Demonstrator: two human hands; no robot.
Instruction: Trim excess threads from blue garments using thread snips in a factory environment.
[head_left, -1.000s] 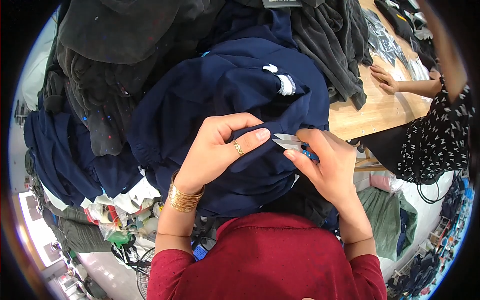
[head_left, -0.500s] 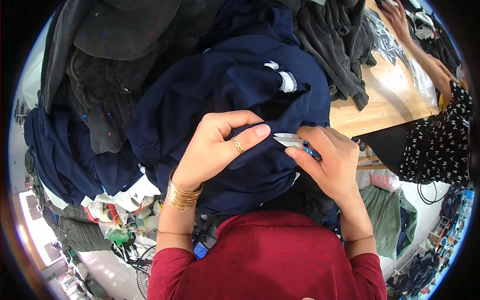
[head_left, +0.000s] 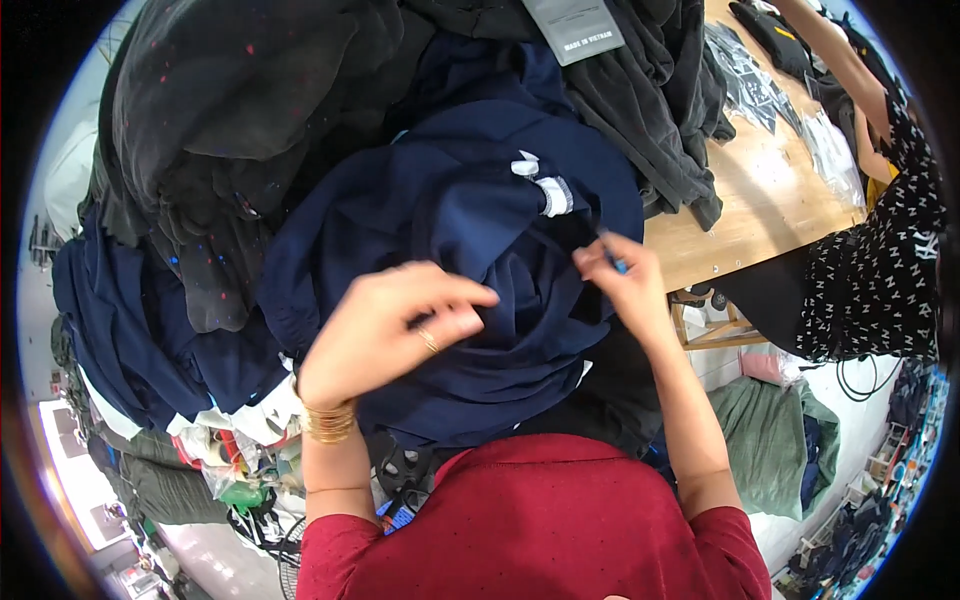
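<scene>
A navy garment (head_left: 470, 230) lies bunched in front of me, with small white labels (head_left: 553, 196) sewn near its far side. Above its left part hovers my left hand (head_left: 385, 315), slightly blurred, thumb and index finger apart and nothing seen between them. A ring and several gold bangles are on that hand and wrist. My right hand (head_left: 630, 285) is closed around small thread snips (head_left: 619, 266) at the garment's right side. Only a bit of their blue handle shows clearly; the blades are blurred against the dark cloth.
Dark grey garments (head_left: 230, 130) are heaped at the far left, more (head_left: 650, 110) at the far right. A grey hang tag (head_left: 578, 28) lies at the top. On the right, a person in a patterned top (head_left: 870, 290) stands by a wooden table (head_left: 760, 180) holding plastic bags (head_left: 835, 150).
My left hand has come off the navy cloth and moved left. My right hand has moved slightly away from me with the snips. A grey hang tag now shows at the top.
</scene>
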